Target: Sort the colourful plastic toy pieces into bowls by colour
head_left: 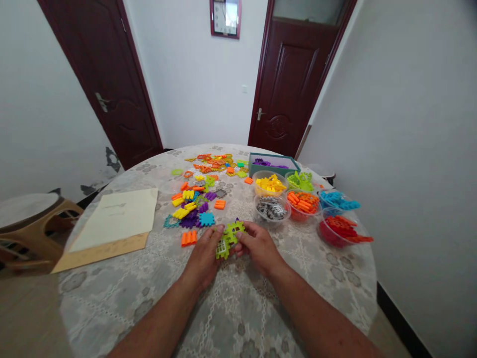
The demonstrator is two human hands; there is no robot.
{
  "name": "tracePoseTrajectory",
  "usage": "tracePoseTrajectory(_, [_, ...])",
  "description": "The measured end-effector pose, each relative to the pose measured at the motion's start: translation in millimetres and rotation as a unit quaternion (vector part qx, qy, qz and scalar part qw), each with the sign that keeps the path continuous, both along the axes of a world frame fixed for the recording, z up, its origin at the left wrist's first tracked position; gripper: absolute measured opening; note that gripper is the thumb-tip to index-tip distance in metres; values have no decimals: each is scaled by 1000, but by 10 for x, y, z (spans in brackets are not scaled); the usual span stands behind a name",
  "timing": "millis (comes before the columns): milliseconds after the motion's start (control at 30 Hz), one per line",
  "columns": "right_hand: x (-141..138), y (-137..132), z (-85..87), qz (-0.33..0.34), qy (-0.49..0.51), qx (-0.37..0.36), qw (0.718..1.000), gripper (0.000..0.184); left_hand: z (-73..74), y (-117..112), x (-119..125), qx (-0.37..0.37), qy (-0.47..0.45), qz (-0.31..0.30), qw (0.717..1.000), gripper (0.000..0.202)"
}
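Over the middle of the round table, both my hands hold yellow-green toothed plastic building pieces (231, 233) that appear joined. My left hand (207, 248) is closed on the left part, beside a white lattice window insert. My right hand (257, 243) grips the right part, its thumb lying across the front. A little purple shows behind the green pieces. Just beyond my left hand lie a blue toothed square (206, 219), an orange ridged piece (189, 238) and a heap of yellow and purple pieces (190, 209).
On the right, clear bowls hold sorted pieces: grey (272, 209), yellow (270, 184), orange (303, 203), green (300, 181), blue (339, 200) and red (337, 229). A green box (274, 170) with purple pieces stands behind. Orange pieces (214, 161) are spread at the back. Paper (115, 219) lies left.
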State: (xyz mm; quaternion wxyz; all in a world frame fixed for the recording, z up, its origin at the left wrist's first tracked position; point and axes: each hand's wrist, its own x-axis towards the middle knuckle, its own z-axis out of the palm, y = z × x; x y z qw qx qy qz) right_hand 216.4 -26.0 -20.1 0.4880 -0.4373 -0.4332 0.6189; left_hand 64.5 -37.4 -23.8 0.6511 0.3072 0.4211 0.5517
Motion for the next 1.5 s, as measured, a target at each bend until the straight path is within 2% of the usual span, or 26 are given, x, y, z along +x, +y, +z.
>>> tracePoseTrajectory(100, [-23,-33,9,14,12,-11,1000,52,4,-5,-1,9,20,16,1000,43])
tracePoseTrajectory(233, [-100,-78,-91,62,-80,-6,995,59,25,-31,-1,25,91,8,996,47])
tracePoseTrajectory(367, [-135,-114,-175,23,-183,73,980,60,39,-42,-13,53,171,38,983,35])
tracePoseTrajectory(467, [-130,-152,-135,-7,-250,138,958,56,30,-43,-22,65,158,56,984,33])
tracePoseTrajectory(567, [-121,-179,-69,-8,-288,167,943,53,30,-53,-24,82,173,53,980,31])
tracePoseTrajectory(667, [-105,-165,-49,-3,-280,170,945,51,56,-64,-25,98,206,39,973,28])
tracePoseTrajectory(833, [-91,-123,-57,43,-177,148,972,52,74,-60,-38,96,194,12,976,32])
tracePoseTrajectory(900, [-104,-145,-41,51,-176,180,966,55,46,-56,-39,96,190,6,977,37])
tracePoseTrajectory(1000, [-129,-204,-9,51,-235,242,940,53,-16,-54,-36,98,153,9,983,43])
tracePoseTrajectory(1133, [-105,-220,38,57,-261,230,936,49,-93,-32,-34,73,60,-5,996,50])
tracePoseTrajectory(1233, [14,-181,151,42,-240,205,948,47,-141,7,-27,59,22,-12,998,55])
tracePoseTrajectory(1333, [265,-129,389,-8,-254,193,948,50,-193,46,-4,46,24,-7,999,58])
tracePoseTrajectory(1400, [515,-55,592,-57,-299,195,932,55,-225,61,15,48,58,-5,997,59])
tracePoseTrajectory(1500, [989,215,872,-156,-374,208,890,60,-246,65,32,70,130,-21,989,58])
